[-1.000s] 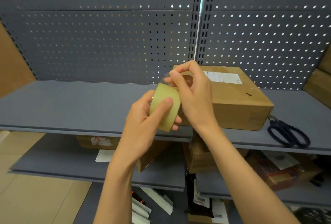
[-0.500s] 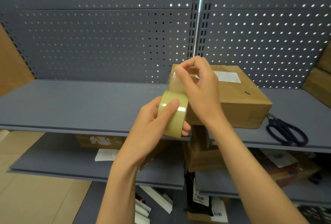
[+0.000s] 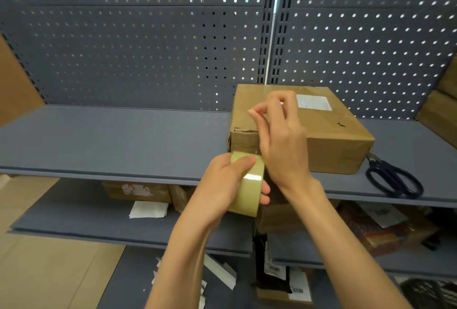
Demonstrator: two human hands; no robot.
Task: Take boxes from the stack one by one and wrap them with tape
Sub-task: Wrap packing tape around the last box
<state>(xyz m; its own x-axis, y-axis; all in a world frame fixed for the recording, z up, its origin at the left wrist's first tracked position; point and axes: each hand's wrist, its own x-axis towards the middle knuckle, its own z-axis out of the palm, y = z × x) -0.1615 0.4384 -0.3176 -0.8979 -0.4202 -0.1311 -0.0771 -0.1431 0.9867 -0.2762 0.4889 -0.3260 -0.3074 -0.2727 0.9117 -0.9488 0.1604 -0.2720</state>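
While the left hand point(image 3: 222, 185) grips the tape roll point(image 3: 248, 184) at the shelf's point(image 3: 111, 145) front edge, thumb on the outer face and fingers curled round the far side, the right hand point(image 3: 279, 140) pinches the free tape end w/ thumb and forefinger, raised above the roll in front of the box point(image 3: 331, 135). The strip itself is clear and hard to see.

Step in hand, I judge: pulling tape out, before the first stick-down. Next move needs the end pressed on the box's near face or top, approx. over the torn corner, w/ the roll held firm.

The box lies flat on the shelf, label up, long axis running away from the viewer. The roll stands on edge, its hole axis approx. left-right. Scissors point(image 3: 393, 180) lie just beside the box, to the right.
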